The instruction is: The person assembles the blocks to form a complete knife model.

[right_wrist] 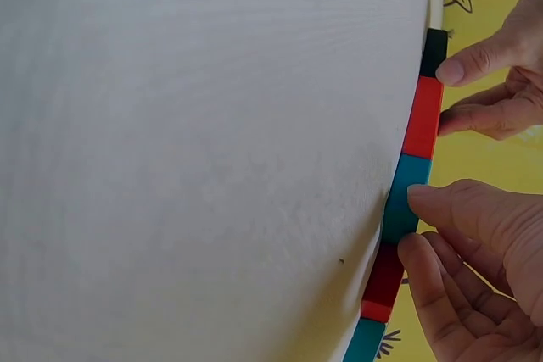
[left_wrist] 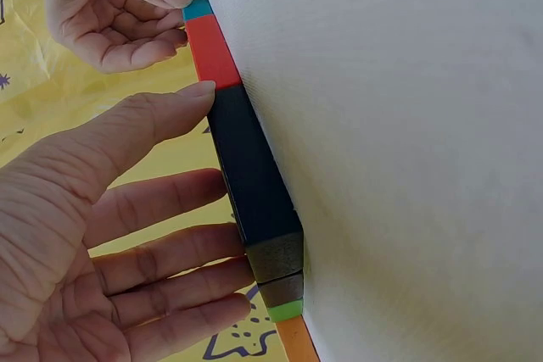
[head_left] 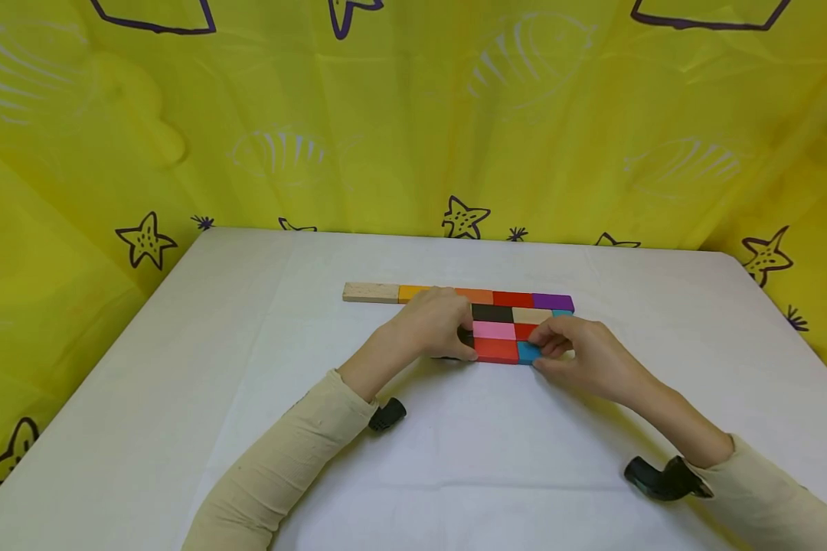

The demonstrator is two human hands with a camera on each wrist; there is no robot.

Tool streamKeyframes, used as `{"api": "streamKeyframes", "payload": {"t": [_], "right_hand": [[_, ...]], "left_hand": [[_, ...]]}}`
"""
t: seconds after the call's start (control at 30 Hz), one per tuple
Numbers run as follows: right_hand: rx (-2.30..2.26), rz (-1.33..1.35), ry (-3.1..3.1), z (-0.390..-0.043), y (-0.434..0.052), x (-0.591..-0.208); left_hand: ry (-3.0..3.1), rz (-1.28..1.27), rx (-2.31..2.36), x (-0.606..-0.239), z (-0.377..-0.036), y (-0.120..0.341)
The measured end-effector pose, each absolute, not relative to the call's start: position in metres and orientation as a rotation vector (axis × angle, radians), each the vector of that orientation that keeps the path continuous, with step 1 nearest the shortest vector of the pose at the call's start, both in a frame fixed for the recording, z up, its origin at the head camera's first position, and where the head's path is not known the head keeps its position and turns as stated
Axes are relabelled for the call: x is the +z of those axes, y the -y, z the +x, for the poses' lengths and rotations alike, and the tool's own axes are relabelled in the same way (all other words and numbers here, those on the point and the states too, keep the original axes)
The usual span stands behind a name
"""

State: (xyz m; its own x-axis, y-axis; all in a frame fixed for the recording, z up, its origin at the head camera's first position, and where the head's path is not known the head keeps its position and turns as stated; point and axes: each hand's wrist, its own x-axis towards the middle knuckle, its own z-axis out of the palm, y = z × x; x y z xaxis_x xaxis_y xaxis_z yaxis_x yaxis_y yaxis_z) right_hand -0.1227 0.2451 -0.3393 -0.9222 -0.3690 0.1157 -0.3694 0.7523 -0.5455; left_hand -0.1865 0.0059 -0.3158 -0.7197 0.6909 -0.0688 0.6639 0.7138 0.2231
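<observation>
- A flat patch of coloured wooden blocks lies on the white surface [head_left: 248, 398], near its far middle.
- The far row runs from a plain wooden block [head_left: 371, 292] on the left through orange and red to a purple block [head_left: 553, 301] on the right.
- The left hand [head_left: 436, 321] rests at the patch's left end, fingers fairly straight, thumb touching the near red block [head_left: 496, 350]; it grips nothing.
- The right hand [head_left: 579, 353] sits at the near right corner, thumb and fingertips pinching the blue block [head_left: 527, 352], which lies touching the red block's right end.
- A pink block [head_left: 493, 330] and a black block [head_left: 491, 312] lie behind the red one.
</observation>
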Motion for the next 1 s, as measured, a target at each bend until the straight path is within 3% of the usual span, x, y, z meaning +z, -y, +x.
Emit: {"api": "streamKeyframes", "payload": {"t": [0.33,0.6,1.0], "right_hand": [[0.971,0.598,2.881,-0.118,-0.246,-0.338],[1.214,0.331,2.931,-0.098,-0.259,-0.333],[1.313,0.227,2.975,-0.074,-0.267,-0.329]], "left_hand": [[-2.774,1.085,0.266,-0.318,-0.185,-0.002],[-2.770,1.141,0.203,-0.320,-0.182,-0.001],[-2.795,1.214,0.185,-0.319,-0.177,0.003]]}}
